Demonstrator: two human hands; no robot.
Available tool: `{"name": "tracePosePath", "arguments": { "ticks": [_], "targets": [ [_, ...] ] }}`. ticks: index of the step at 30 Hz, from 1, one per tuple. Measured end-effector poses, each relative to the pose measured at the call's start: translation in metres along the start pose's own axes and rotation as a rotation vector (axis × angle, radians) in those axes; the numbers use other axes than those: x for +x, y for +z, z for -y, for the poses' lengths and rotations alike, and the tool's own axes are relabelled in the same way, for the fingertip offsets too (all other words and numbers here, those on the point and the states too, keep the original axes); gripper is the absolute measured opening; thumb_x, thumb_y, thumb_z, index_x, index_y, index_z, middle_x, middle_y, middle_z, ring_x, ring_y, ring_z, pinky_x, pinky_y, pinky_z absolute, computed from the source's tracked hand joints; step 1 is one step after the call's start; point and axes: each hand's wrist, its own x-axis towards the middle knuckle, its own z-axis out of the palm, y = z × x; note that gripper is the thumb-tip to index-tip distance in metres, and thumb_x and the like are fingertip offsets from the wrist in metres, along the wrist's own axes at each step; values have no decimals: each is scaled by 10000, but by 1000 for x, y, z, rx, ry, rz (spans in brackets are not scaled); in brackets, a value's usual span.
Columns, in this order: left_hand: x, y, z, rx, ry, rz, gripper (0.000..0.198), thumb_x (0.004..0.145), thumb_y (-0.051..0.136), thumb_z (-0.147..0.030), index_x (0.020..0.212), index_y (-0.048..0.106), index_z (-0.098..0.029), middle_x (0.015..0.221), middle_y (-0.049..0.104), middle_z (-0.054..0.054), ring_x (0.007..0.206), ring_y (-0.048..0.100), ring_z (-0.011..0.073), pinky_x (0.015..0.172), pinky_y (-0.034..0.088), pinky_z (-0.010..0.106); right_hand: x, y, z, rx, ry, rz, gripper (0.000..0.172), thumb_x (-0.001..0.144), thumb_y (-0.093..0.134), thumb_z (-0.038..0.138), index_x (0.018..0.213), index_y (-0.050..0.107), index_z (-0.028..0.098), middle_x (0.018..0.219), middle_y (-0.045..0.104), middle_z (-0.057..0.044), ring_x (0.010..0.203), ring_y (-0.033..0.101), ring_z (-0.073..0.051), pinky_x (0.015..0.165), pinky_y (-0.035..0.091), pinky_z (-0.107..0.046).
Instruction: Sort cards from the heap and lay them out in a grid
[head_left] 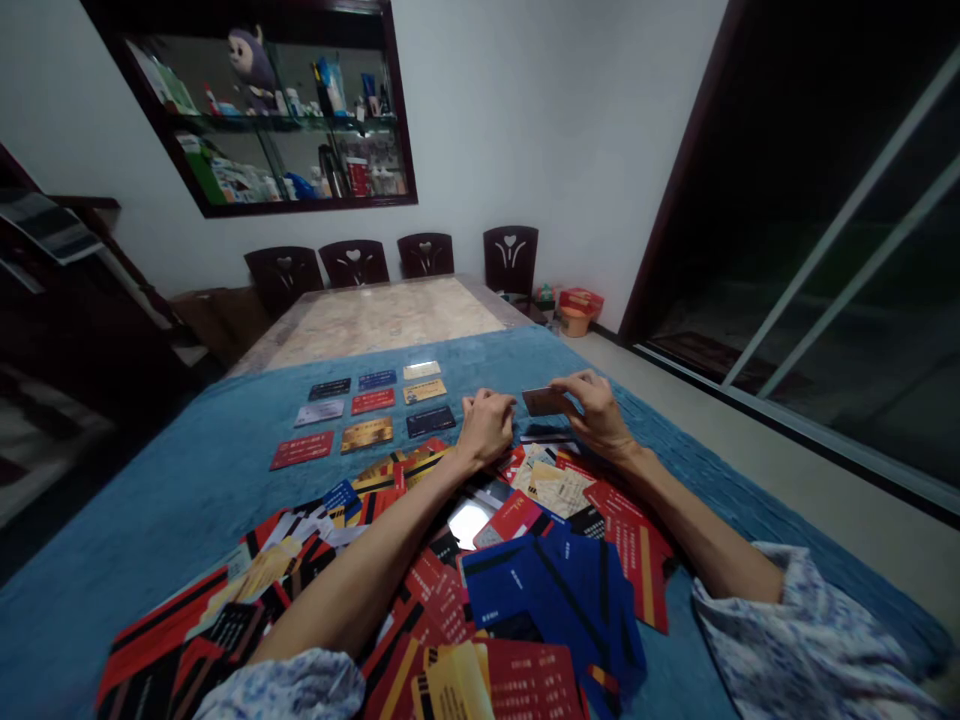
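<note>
My right hand pinches a brown card by its right end, raised a little above the cloth. Just left of that card, my left hand is closed with fingers curled; anything inside it is hidden. Beyond and to the left, bank-style cards lie in three rows and three columns, among them a gold card, a dark blue card and a red card. Under my forearms spreads a loose heap of cards, with blue cards and red cards on top.
A blue cloth covers the near part of the long table. Dark chairs stand at its far end. A wall shelf holds bottles and a plush toy. On the floor at right sits an orange bucket near a sliding door.
</note>
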Motion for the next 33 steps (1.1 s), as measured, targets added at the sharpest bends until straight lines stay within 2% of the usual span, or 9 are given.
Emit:
{"name": "tracePosePath", "arguments": {
  "ticks": [4,7,13,16,22,28,33],
  "targets": [
    [0,2,1,-30,37,-109,303,873,493,-96,1109,656,-194,1098,720,61,1103,531,230,925,344,419,2,-4,3,-137,-137,13,199,975,504,266,983,696,215,831,698,-64,892,540,-234,803,367,-377],
    [-1,1,-1,-51,85,-166,299,848,511,-88,1089,651,-195,1085,717,56,1094,537,230,924,348,409,2,-5,4,-164,-182,45,213,982,511,288,981,712,216,832,703,-61,894,523,-228,800,344,-376],
    [-2,-2,-6,-44,145,-128,206,885,515,-126,1010,663,-196,1016,728,48,1071,554,220,930,334,396,2,1,11,-130,-193,114,227,981,523,319,974,728,224,837,702,-67,906,516,-222,831,336,-380],
    [-2,-1,-5,-24,132,-114,185,899,498,-126,930,667,-192,968,725,48,1047,560,216,920,331,392,0,5,11,-111,-159,161,246,986,498,312,978,727,221,857,709,-72,928,516,-230,849,333,-387],
    [-2,-1,-1,3,93,-95,167,887,502,-107,927,640,-194,971,719,38,1033,559,214,913,342,385,-7,6,-5,-56,23,351,239,936,509,252,1027,725,204,918,719,-94,920,530,-247,789,356,-373],
    [-1,-2,-1,29,21,-78,164,872,490,-98,930,618,-183,967,693,65,1021,565,223,914,361,382,-5,2,-2,-27,64,299,266,907,511,207,1062,727,214,923,722,-101,937,540,-265,807,375,-391],
    [-2,-1,0,27,-10,-42,213,851,475,-73,989,596,-181,953,681,68,999,576,226,905,367,382,-5,4,1,-48,71,304,280,885,539,193,1118,692,217,990,730,-98,946,561,-260,821,389,-385]
  ]
}}
